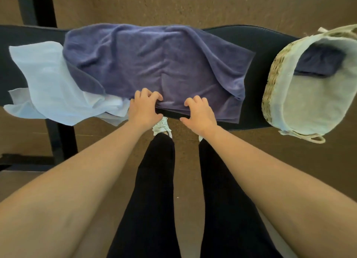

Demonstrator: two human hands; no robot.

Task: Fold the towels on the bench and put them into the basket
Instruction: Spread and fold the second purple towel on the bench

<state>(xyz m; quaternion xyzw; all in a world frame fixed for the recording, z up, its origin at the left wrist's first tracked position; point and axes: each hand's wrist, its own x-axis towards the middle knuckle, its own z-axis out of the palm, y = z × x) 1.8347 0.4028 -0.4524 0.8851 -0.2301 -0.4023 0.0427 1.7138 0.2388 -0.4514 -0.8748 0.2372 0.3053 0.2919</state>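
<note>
Left hand (144, 108) and right hand (200, 113) each pinch the near edge of a purple towel (158, 61) spread across a dark bench (257, 45) (pale blue towel (48, 84) alongside), lined wicker basket (274, 88) at right holding a folded dark towel (318, 62).

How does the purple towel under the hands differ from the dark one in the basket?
The purple towel lies spread open and wrinkled across the bench; the dark towel sits folded compact inside the basket. The purple one is lighter, and both hands, left and right, grip its near edge; the dark one is untouched. Both look like terry cloth.
</note>
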